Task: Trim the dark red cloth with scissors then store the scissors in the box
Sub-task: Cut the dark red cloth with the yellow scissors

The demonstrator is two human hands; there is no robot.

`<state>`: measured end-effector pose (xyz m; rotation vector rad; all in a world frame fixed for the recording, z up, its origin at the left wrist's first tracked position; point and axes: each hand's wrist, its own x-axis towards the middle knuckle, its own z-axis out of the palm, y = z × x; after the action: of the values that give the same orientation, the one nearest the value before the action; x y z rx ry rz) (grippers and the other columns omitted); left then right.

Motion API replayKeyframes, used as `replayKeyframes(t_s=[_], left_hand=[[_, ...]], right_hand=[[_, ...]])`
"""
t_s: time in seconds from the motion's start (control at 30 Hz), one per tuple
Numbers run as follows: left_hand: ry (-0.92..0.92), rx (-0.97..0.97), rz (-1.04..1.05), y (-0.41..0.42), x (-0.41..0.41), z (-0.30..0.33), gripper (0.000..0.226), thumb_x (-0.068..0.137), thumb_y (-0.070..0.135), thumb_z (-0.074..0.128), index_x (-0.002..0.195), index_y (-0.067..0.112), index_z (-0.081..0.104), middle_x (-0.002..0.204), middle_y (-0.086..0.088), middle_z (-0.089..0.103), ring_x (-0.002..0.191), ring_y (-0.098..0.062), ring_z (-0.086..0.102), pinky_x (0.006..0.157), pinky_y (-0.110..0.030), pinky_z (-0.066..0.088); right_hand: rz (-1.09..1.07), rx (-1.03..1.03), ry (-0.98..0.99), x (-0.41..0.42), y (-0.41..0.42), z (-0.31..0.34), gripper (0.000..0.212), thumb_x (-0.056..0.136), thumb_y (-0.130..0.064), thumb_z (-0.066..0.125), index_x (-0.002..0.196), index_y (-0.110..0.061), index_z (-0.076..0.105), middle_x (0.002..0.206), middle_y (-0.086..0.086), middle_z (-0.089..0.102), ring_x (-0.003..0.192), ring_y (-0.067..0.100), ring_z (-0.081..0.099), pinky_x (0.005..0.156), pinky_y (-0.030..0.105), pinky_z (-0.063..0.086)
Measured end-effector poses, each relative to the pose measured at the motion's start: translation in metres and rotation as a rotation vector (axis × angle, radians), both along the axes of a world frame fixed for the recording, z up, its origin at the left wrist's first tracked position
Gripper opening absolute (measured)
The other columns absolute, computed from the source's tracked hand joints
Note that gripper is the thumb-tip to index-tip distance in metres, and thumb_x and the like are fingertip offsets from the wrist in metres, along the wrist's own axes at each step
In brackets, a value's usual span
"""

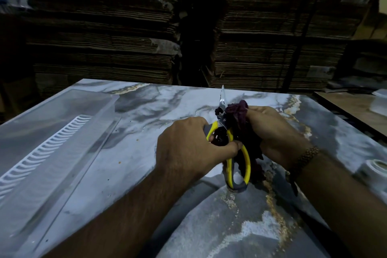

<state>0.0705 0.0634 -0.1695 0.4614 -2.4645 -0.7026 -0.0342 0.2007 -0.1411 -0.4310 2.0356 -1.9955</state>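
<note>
My left hand grips the yellow and grey handles of the scissors, whose blades point up and away and stand parted. The dark red cloth is bunched in my right hand, just right of the blades, and it hangs down behind the handles to the table. Both hands are above the middle of the marble-patterned table. A clear plastic box with a white ribbed strip inside lies at the left of the table, well left of both hands.
Tall stacks of flattened cardboard fill the dark background behind the table. A wooden surface lies at the right. A white round object sits at the table's right edge by my right forearm.
</note>
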Motion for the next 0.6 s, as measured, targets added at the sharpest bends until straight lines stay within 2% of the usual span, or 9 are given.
replayKeyframes(t_s=[0.13,0.23,0.37,0.47,0.53,0.6], left_hand=[[-0.003,-0.009,-0.007,-0.001,0.000,0.000,0.080,0.063,0.092,0.069,0.072,0.013,0.054,0.061,0.001,0.049,0.055,-0.015,0.044,0.054,-0.033,0.037],[-0.003,-0.016,-0.017,-0.002,0.002,0.001,0.078,0.063,0.092,0.069,0.068,0.017,0.047,0.059,0.001,0.046,0.054,-0.014,0.042,0.053,-0.032,0.034],[0.019,-0.030,-0.044,0.002,0.003,0.003,0.080,0.063,0.093,0.068,0.065,0.019,0.039,0.057,0.002,0.041,0.053,-0.013,0.040,0.052,-0.030,0.030],[0.006,-0.018,-0.050,0.001,0.004,0.001,0.081,0.063,0.095,0.069,0.065,0.019,0.039,0.059,0.002,0.042,0.054,-0.013,0.039,0.052,-0.031,0.031],[-0.008,-0.004,-0.049,0.000,0.004,0.002,0.082,0.063,0.095,0.068,0.066,0.019,0.039,0.060,0.002,0.043,0.055,-0.014,0.040,0.053,-0.031,0.032],[-0.016,0.019,-0.041,0.000,0.004,0.002,0.081,0.062,0.095,0.069,0.066,0.019,0.040,0.060,0.003,0.045,0.055,-0.013,0.042,0.053,-0.030,0.033]], right_hand=[[-0.058,0.010,0.026,0.001,-0.005,-0.001,0.017,0.096,-0.016,0.071,0.093,-0.002,0.080,0.081,0.015,0.081,0.067,0.023,0.078,0.055,0.026,0.060],[-0.096,0.040,0.056,-0.001,-0.007,-0.001,0.016,0.095,-0.015,0.072,0.091,-0.002,0.081,0.084,0.019,0.081,0.073,0.030,0.078,0.059,0.032,0.063],[-0.158,0.063,0.112,-0.004,-0.001,0.003,0.015,0.094,-0.007,0.070,0.084,-0.003,0.080,0.083,0.022,0.079,0.068,0.032,0.073,0.060,0.036,0.063],[-0.163,0.071,0.020,-0.010,0.011,0.007,0.021,0.097,-0.003,0.058,0.097,0.005,0.077,0.097,0.031,0.075,0.082,0.043,0.073,0.077,0.049,0.064],[-0.118,0.051,-0.046,-0.014,0.018,0.008,0.030,0.095,-0.008,0.053,0.113,0.006,0.073,0.118,0.036,0.070,0.107,0.052,0.069,0.094,0.064,0.057],[-0.066,0.026,-0.096,-0.016,0.023,0.009,0.036,0.097,-0.014,0.054,0.123,0.005,0.070,0.127,0.032,0.067,0.117,0.047,0.066,0.102,0.062,0.053]])
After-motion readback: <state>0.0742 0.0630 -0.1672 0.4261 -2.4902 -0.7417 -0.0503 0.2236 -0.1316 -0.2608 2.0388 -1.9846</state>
